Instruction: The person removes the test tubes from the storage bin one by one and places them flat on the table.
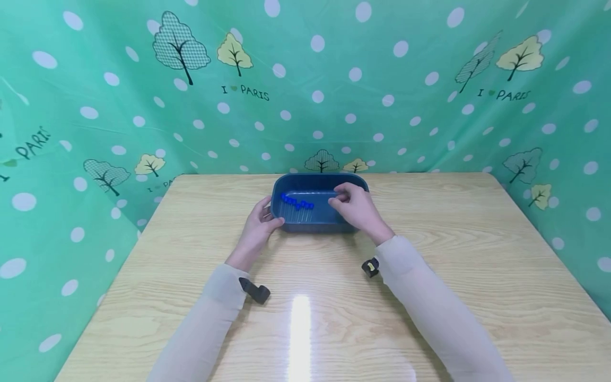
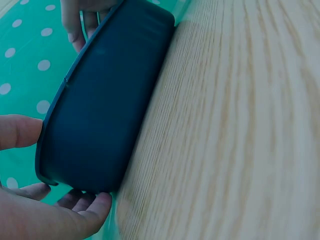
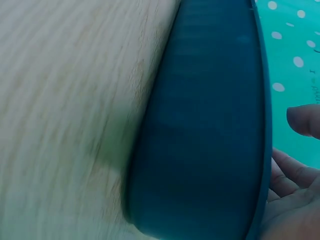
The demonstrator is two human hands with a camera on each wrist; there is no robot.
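Observation:
A dark blue plastic basin (image 1: pixel 315 227) with a ribbed floor sits upright on the wooden table. In its left half lie several small bright-blue pieces (image 1: pixel 298 203) in a crooked row; they are too small to name. At the left end of the basin my left hand (image 1: pixel 258 225) grips it, thumb at the front corner of the rim and fingers against the outer side. My right hand (image 1: pixel 354 208) is over the right end, its thumb apart from the bent fingers (image 3: pixel 285 177), which pass behind the rim in the right wrist view. Nothing shows between that thumb and the fingers.
The light wooden table (image 1: pixel 191 223) reaches back to a green curtain (image 1: pixel 315 122) with white dots and printed trees. Dark wrist-worn devices are on both cuffs, the left one (image 1: pixel 255 291) and the right one (image 1: pixel 370 267). A bright light reflection lies on the table's front part.

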